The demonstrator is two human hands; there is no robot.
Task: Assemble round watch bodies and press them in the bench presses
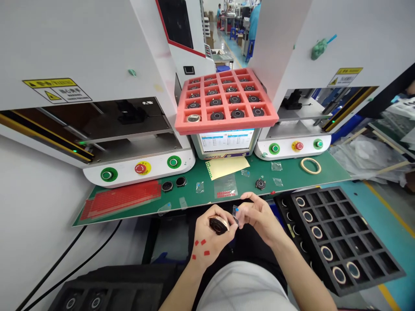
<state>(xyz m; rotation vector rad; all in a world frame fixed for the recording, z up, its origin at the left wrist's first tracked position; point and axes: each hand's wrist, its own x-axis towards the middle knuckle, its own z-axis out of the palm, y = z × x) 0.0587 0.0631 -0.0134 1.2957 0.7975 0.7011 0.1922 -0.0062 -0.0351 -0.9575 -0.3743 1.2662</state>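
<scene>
My left hand (212, 239) is closed around a round watch case (218, 225), dark with a gold-coloured rim. Several small red stickers (206, 253) are on the back of that hand. To its right, my right hand (259, 216) pinches a small clear film (235, 214) with a blue tab, close to the watch case; whether the film touches the case I cannot tell. Both hands are in front of the green bench's (191, 190) near edge. On the bench beyond them lie a clear bag with red stickers (226, 193) and another round watch case (260, 184).
White press machines with buttons (141, 168) flank a monitor (227, 142). A pink foam tray (227, 125) of watch parts rests on top of it. Red strips (123, 199) lie left, a tape roll (310, 166) right. Black trays (343, 233) with ringed parts stand at the right, another (119, 298) lower left.
</scene>
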